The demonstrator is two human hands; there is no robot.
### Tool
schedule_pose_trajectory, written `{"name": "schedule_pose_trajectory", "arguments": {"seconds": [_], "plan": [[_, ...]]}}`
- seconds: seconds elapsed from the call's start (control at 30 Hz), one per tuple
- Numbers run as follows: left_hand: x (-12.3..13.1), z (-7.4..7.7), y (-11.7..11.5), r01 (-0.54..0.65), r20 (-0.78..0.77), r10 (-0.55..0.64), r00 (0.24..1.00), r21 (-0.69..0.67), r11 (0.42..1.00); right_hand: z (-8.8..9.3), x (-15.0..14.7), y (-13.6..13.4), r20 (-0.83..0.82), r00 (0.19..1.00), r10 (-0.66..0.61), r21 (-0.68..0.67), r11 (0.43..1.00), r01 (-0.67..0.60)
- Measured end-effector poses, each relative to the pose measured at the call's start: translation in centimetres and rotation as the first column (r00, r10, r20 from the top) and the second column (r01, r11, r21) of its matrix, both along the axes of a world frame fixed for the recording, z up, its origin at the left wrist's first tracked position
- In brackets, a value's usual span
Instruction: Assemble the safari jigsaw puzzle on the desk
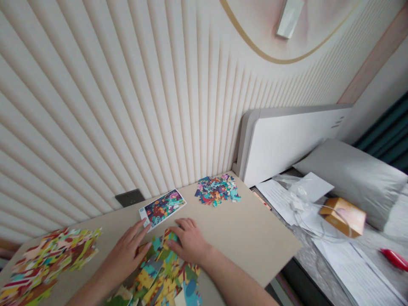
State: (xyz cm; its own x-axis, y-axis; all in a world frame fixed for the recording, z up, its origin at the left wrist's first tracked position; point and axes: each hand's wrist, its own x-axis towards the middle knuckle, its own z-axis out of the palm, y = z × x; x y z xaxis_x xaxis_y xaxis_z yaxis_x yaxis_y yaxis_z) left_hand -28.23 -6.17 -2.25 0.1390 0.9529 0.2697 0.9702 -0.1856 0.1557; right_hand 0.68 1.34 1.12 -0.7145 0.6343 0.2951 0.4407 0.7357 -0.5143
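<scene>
My left hand [130, 246] reaches over the left side of a pile of yellow, green and blue jigsaw pieces [159, 278]. Its fingers are apart, with the fingertips at the lower left corner of a picture card [164, 208], and no piece shows in its grasp. My right hand [190, 241] rests at the top right of the same pile, thumb and fingers apart, touching the pieces under them. The card shows a dark, colourful picture with a white border. Part of the pile is hidden under my hands.
A second heap of blue, pink and red pieces [218, 190] lies near the wall. Red, green and brown pieces [52, 263] spread at the left of the table [245, 229]. Beyond its right edge is a bed with papers [357, 272], an orange box [343, 216] and a cable.
</scene>
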Motion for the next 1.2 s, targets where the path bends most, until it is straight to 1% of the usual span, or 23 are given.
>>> {"name": "schedule_pose_trajectory", "arguments": {"seconds": [0.07, 0.13, 0.2, 0.3, 0.5, 0.63, 0.7, 0.77, 0.83, 0.9, 0.97, 1.1, 1.2], "plan": [[0.3, -0.2, 2.9, -0.037, -0.019, 0.037, 0.999, -0.039, 0.999, -0.2, 0.1, 0.3, -0.011, 0.999, -0.035, -0.020, 0.999, 0.035], [0.6, -0.5, 5.0, -0.076, -0.038, 0.071, 0.997, -0.128, 0.989, -0.4, 0.2, 0.5, -0.023, 0.998, -0.060, -0.039, 0.998, 0.059], [0.9, -0.8, 6.2, -0.090, -0.037, 0.084, 0.996, -0.198, 0.976, -0.5, 0.3, 0.7, -0.037, 0.997, -0.067, -0.048, 0.997, 0.066], [0.9, -1.0, 6.7, -0.066, -0.006, 0.067, 0.998, -0.226, 0.972, -0.6, 0.3, 0.9, -0.053, 0.996, -0.073, -0.048, 0.996, 0.071], [0.5, -0.6, 6.6, -0.002, 0.030, 0.007, 1.000, -0.173, 0.985, -0.7, 0.5, 1.4, -0.072, 0.989, -0.132, -0.040, 0.991, 0.129], [0.3, -0.2, 6.4, 0.005, 0.049, 0.001, 0.999, -0.133, 0.991, -1.1, 0.9, 2.6, -0.055, 0.970, -0.237, -0.001, 0.971, 0.237], [-0.1, -0.3, 5.7, 0.040, 0.093, -0.029, 0.995, -0.119, 0.992, -1.2, 1.1, 3.3, -0.035, 0.957, -0.287, 0.014, 0.958, 0.287], [-0.4, -0.5, 4.6, 0.097, 0.149, -0.083, 0.985, -0.090, 0.991, -1.3, 1.1, 3.9, -0.010, 0.959, -0.282, 0.034, 0.959, 0.282], [-0.5, -0.8, 3.5, 0.142, 0.185, -0.131, 0.974, -0.050, 0.989, -1.2, 1.0, 4.3, 0.013, 0.970, -0.244, 0.065, 0.968, 0.242], [-0.5, -1.1, 2.5, 0.156, 0.193, -0.150, 0.970, -0.018, 0.988, -1.1, 0.7, 4.4, 0.026, 0.978, -0.207, 0.093, 0.975, 0.204], [-0.3, -1.5, 1.8, 0.111, 0.191, -0.113, 0.975, 0.017, 0.994, -1.0, 0.6, 4.5, 0.026, 0.984, -0.176, 0.091, 0.981, 0.173], [0.0, -2.3, 1.2, -0.066, 0.232, 0.042, 0.972, 0.095, 0.993, -1.1, 0.7, 4.4, 0.000, 0.996, -0.092, 0.050, 0.995, 0.092], [0.0, -2.5, 1.0, -0.086, 0.301, 0.053, 0.952, 0.097, 0.992, -1.3, 0.7, 4.5, 0.002, 0.998, -0.060, 0.077, 0.995, 0.060]]}}
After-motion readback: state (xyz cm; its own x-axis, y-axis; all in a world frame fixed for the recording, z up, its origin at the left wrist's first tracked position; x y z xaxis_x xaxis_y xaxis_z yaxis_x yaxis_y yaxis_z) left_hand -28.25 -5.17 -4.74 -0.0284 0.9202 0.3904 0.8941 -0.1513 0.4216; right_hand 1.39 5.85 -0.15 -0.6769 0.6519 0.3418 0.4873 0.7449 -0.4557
